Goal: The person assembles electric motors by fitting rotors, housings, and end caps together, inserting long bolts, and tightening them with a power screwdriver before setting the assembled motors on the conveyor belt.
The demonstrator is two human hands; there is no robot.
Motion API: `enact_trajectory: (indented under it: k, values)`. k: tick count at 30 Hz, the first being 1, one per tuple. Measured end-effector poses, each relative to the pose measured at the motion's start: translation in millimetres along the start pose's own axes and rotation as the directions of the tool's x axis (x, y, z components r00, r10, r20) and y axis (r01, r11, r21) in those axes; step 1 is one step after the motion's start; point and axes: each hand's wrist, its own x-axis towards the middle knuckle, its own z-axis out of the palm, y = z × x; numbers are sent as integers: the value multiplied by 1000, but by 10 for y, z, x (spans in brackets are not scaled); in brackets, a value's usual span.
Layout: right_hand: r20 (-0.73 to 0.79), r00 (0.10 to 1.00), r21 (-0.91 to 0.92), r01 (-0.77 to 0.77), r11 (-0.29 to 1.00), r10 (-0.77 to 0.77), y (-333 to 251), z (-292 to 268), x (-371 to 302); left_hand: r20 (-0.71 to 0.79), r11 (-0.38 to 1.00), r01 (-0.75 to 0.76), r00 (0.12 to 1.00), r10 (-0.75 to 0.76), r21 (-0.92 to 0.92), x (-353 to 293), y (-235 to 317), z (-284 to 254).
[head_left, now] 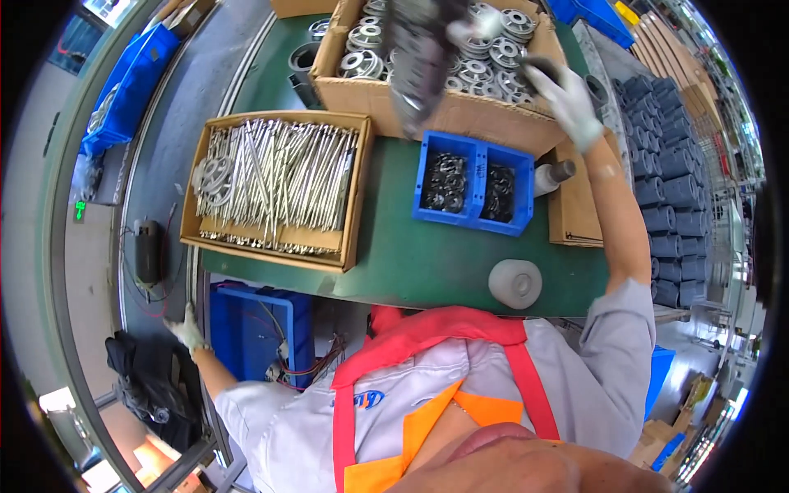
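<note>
My right hand (573,107), in a white glove, reaches over the right edge of a cardboard box (444,115) filled with round silver metal flanges (474,72). Its fingers bend around a dark grey piece (542,67) whose kind I cannot make out. Low at the left, my gloved left hand (188,330) is at the bench's side rail, thumb and fingers apart. Close to its fingertips run thin red and black wires (164,300) from a black cylindrical motor (148,253). No object shows in the left hand.
Long metal rods (283,177) fill an open carton on the green bench (394,238). Beside it sit a two-part blue bin (475,223) of small black parts and a white roll (515,283). A dark, blurred object (419,62) hangs overhead. Grey plastic sleeves (670,189) are stacked at right.
</note>
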Motion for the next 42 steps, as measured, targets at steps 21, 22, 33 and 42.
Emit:
enact_trajectory:
  k: [21,22,33,42]
  values:
    - [96,981,763,-182,621,170,660,-688,-1036,505,429,-760,155,849,-488,-2656,4036,2042]
    - [224,958,301,-243,922,179,-345,-318,-1096,551,402,-763,73,831,-505,-2801,4112,2209]
    - [244,940,-301,307,903,-238,-261,213,-3188,788,-39,-981,-177,589,-192,-3823,4447,3711]
    - [-539,837,-513,-237,825,-96,-684,-1609,-4463,700,133,-936,-143,700,-325,-3438,4137,3760]
